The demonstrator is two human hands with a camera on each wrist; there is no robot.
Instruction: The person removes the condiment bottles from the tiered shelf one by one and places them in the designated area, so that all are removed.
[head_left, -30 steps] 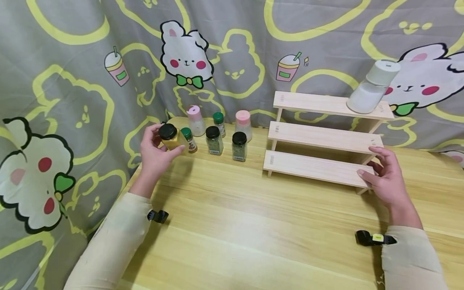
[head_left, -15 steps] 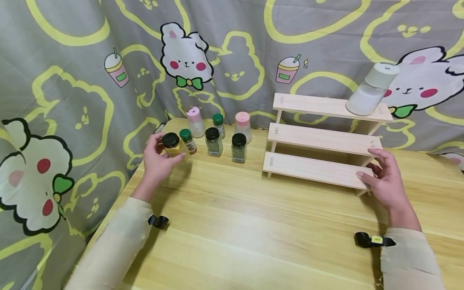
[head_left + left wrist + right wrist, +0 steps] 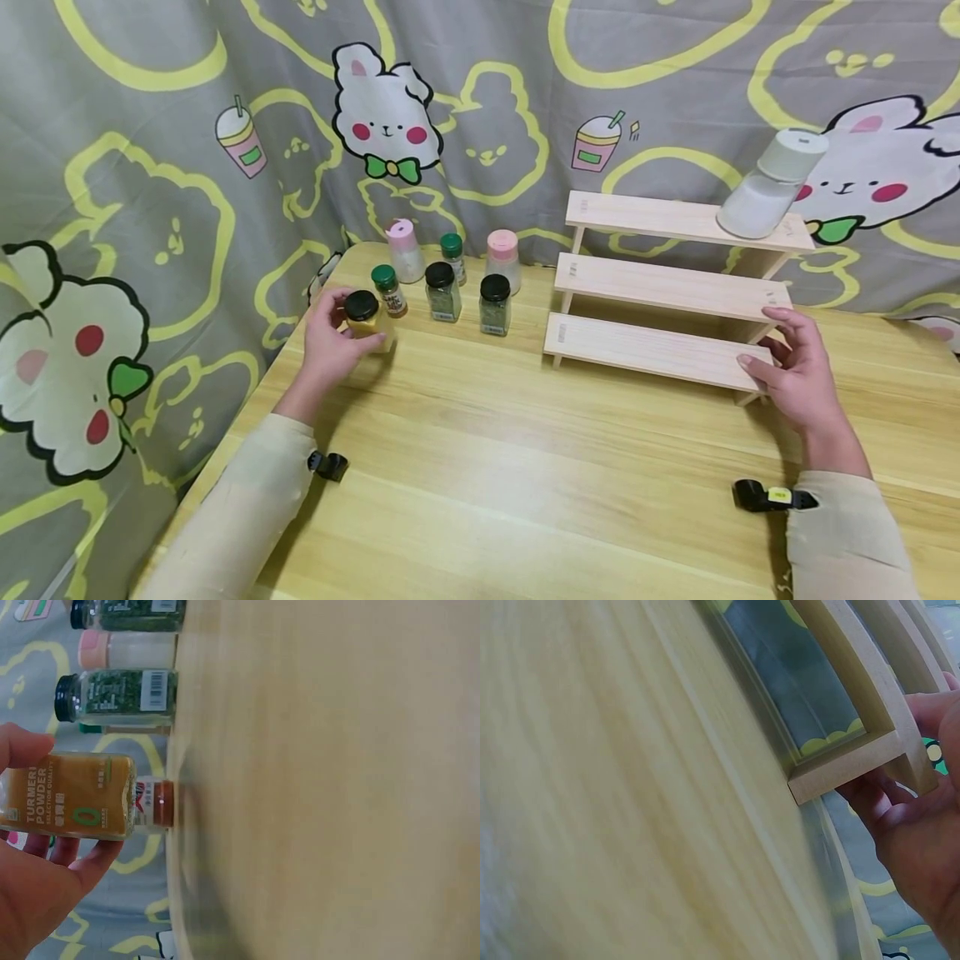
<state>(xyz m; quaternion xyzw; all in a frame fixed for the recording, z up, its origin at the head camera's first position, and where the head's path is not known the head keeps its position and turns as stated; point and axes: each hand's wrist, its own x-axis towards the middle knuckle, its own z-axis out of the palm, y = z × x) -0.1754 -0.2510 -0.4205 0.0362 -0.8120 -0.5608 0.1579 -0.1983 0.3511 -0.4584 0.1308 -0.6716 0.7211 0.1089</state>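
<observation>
My left hand [image 3: 332, 340] grips a square jar of turmeric powder [image 3: 82, 796] with a black lid. In the left wrist view its base appears slightly off the table. Just behind it stands a small green-capped spice bottle [image 3: 390, 292]. My right hand [image 3: 804, 367] holds the right end of the lowest step of a three-tier wooden rack [image 3: 652, 350], thumb on top and fingers beneath or behind. A leg of that rack [image 3: 847, 765] shows in the right wrist view. On the top tier, at the right, sits a white-capped glass shaker [image 3: 765, 187].
Two black-lidded jars of green herbs, one [image 3: 443, 293] left of the other [image 3: 495, 307], stand between left hand and rack. Behind are a pink-capped shaker [image 3: 503, 260], a lilac-capped shaker [image 3: 406, 254] and another green-capped bottle [image 3: 453, 254]. A patterned curtain [image 3: 510, 108] hangs behind the table [image 3: 510, 467].
My left hand has brought the turmeric jar down and slightly right, toward the front of the small green-capped bottle. The right hand keeps its hold on the rack.
</observation>
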